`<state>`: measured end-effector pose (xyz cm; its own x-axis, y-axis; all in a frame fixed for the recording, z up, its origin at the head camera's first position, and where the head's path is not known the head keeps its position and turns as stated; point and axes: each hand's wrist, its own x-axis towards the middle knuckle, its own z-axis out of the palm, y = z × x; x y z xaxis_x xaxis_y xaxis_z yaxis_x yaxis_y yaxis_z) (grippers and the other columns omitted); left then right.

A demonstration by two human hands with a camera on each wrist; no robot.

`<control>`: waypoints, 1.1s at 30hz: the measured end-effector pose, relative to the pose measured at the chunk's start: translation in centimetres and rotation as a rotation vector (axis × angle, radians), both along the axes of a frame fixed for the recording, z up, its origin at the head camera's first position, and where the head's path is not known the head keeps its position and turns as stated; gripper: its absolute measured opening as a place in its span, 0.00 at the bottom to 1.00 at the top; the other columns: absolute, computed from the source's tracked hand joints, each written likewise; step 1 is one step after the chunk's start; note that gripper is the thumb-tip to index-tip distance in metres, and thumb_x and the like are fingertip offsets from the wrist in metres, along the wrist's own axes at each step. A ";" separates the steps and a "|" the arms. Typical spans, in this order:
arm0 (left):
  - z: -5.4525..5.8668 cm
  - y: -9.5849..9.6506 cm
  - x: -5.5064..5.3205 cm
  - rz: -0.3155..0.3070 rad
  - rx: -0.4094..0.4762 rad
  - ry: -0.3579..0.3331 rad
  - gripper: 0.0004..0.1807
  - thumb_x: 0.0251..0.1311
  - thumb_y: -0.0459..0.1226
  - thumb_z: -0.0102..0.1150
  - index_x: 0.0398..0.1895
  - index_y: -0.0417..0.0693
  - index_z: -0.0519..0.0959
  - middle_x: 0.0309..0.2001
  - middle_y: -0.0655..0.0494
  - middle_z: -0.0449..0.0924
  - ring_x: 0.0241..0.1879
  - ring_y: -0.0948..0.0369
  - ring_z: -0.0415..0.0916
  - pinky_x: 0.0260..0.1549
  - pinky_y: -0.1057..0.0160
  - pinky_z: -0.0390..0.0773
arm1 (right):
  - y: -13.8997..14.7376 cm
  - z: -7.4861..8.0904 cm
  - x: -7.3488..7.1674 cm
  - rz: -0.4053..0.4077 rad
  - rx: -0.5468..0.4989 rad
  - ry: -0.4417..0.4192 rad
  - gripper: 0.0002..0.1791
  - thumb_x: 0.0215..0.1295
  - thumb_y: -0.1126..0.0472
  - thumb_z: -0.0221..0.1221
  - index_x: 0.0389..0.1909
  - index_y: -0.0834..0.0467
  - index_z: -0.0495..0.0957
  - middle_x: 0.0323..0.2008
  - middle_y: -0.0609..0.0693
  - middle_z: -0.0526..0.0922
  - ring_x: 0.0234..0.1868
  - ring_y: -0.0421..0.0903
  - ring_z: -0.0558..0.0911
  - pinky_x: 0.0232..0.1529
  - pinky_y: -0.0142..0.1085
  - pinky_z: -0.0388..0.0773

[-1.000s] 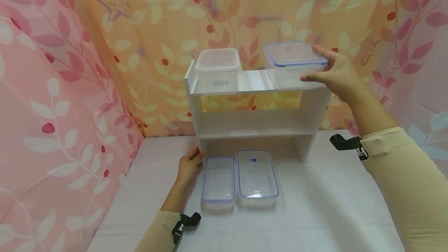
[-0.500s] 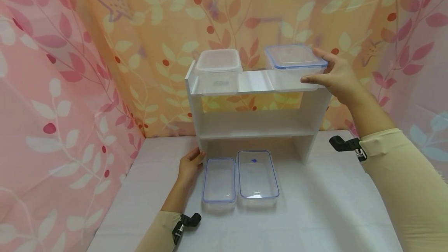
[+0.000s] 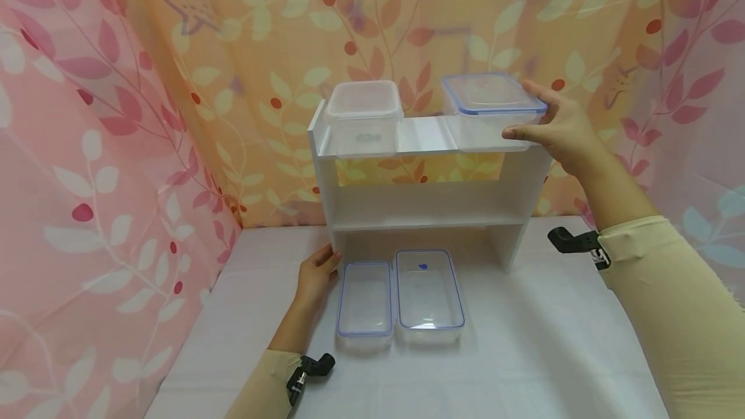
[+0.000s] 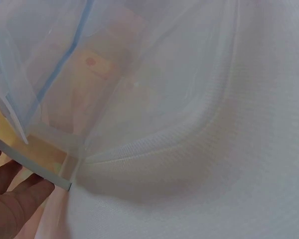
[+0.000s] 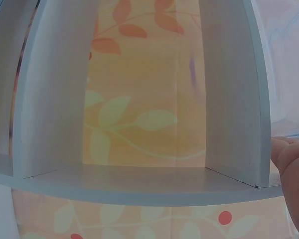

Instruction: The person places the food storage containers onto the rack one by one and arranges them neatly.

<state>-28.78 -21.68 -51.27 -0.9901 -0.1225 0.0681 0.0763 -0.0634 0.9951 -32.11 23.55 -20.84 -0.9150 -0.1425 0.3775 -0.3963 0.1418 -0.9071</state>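
Note:
My right hand (image 3: 561,131) grips a clear food container with a blue-rimmed lid (image 3: 495,94) at the right end of the white shelf's top board. Its thumb lies along the front and the fingers reach behind. In the right wrist view, part of that hand (image 5: 294,164) shows beside the container (image 5: 289,74). Low on the left, my left hand (image 3: 316,273) holds the side panel of the white shelf (image 3: 427,205). The left wrist view has the panel edge (image 4: 35,167) between the thumb and the fingers (image 4: 27,196).
A clear container with a whitish lid (image 3: 363,118) stands at the top board's left end. Two blue-rimmed containers, a narrower one (image 3: 365,299) and a wider one (image 3: 429,290), sit side by side on the white-covered table (image 3: 524,354). Patterned curtains (image 3: 262,50) hang behind and beside the shelf.
The container in my right hand has come down slightly onto the top board and shifted a touch to the right. My left hand has kept its hold on the panel.

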 end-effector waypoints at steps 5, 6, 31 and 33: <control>-0.1 -0.1 0.0 0.014 -0.017 -0.009 0.29 0.69 0.40 0.66 0.69 0.37 0.73 0.68 0.40 0.75 0.65 0.47 0.75 0.63 0.42 0.75 | 0.1 -0.2 -0.1 0.028 0.008 0.005 0.55 0.57 0.76 0.71 0.81 0.55 0.53 0.66 0.57 0.67 0.50 0.40 0.78 0.42 0.21 0.79; -0.2 -0.2 0.0 0.015 -0.021 -0.010 0.30 0.68 0.40 0.66 0.69 0.37 0.73 0.68 0.40 0.75 0.65 0.47 0.74 0.63 0.42 0.75 | 0.1 -0.2 -0.1 0.030 0.019 0.006 0.55 0.57 0.76 0.71 0.82 0.56 0.52 0.64 0.56 0.68 0.49 0.40 0.78 0.42 0.21 0.80; 0.1 -0.2 0.0 0.007 -0.012 -0.008 0.28 0.69 0.40 0.66 0.69 0.38 0.74 0.67 0.42 0.76 0.64 0.49 0.75 0.63 0.46 0.76 | -0.5 0.4 3.2 -0.160 0.363 0.073 0.50 0.65 0.53 0.70 0.82 0.42 0.52 0.81 0.50 0.54 0.80 0.53 0.57 0.78 0.44 0.58; 0.0 -0.2 0.0 0.010 -0.014 -0.006 0.28 0.69 0.40 0.66 0.69 0.38 0.74 0.67 0.41 0.76 0.64 0.49 0.75 0.63 0.46 0.76 | -0.7 0.2 3.6 -0.188 0.386 0.113 0.48 0.66 0.51 0.69 0.82 0.45 0.53 0.81 0.51 0.54 0.80 0.53 0.55 0.78 0.55 0.53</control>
